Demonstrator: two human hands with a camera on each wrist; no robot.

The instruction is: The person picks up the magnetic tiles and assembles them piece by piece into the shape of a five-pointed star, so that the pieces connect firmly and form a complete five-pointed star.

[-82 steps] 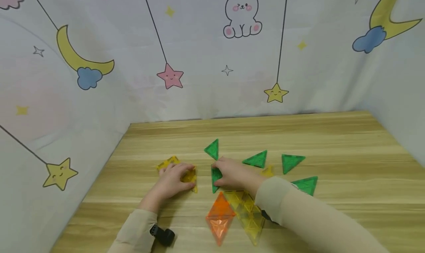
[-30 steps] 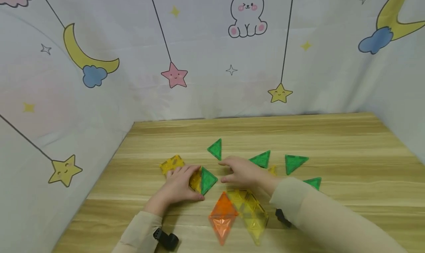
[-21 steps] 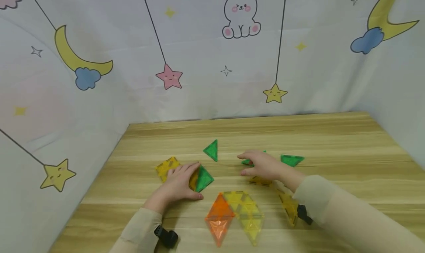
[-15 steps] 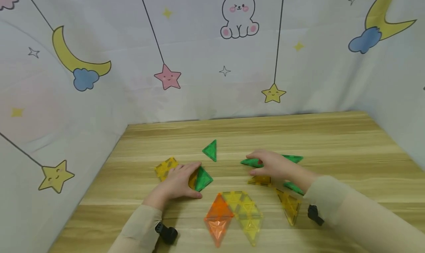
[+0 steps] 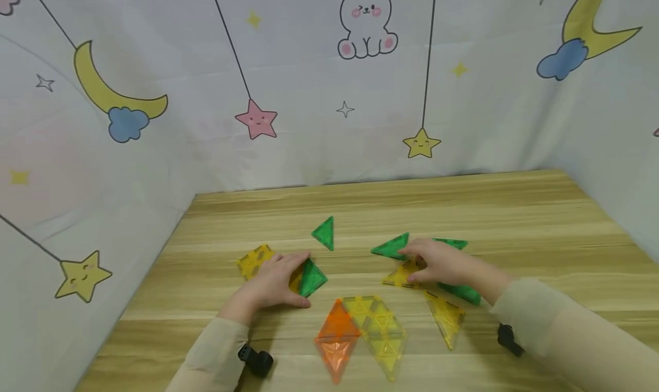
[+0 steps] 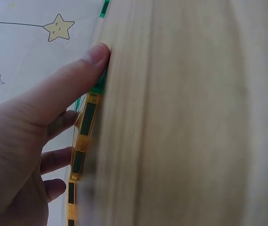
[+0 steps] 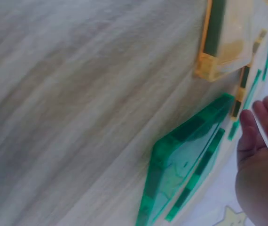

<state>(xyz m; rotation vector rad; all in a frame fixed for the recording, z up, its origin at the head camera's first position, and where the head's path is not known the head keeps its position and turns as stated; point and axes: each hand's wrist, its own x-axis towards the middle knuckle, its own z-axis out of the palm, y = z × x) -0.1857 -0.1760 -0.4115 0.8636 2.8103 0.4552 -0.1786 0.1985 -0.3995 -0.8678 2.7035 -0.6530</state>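
My left hand (image 5: 275,280) rests on a flat group of yellow magnetic tiles (image 5: 253,261), thumb and index finger spread about a green triangle tile (image 5: 313,278) joined to its right side. In the left wrist view the thumb (image 6: 73,82) lies by the green edge, while other fingertips touch the yellow tiles (image 6: 81,141). Over at the right, my right hand (image 5: 443,261) hovers low, thumb and index apart, above a yellow triangle tile (image 5: 400,276). Its fingertips are close to a green triangle tile (image 5: 391,246); contact there cannot be told.
Another green triangle (image 5: 324,233) lies farther back. Two more green triangles, one behind (image 5: 453,244) and one below the right hand (image 5: 463,292), are partly covered. In front lie a yellow triangle (image 5: 445,319), an orange diamond (image 5: 337,340) and a joined yellow shape (image 5: 380,329).
A green triangle that my right hand gripped upright now lies flat against the yellow tiles under my left hand. The right hand has let go and moved right.
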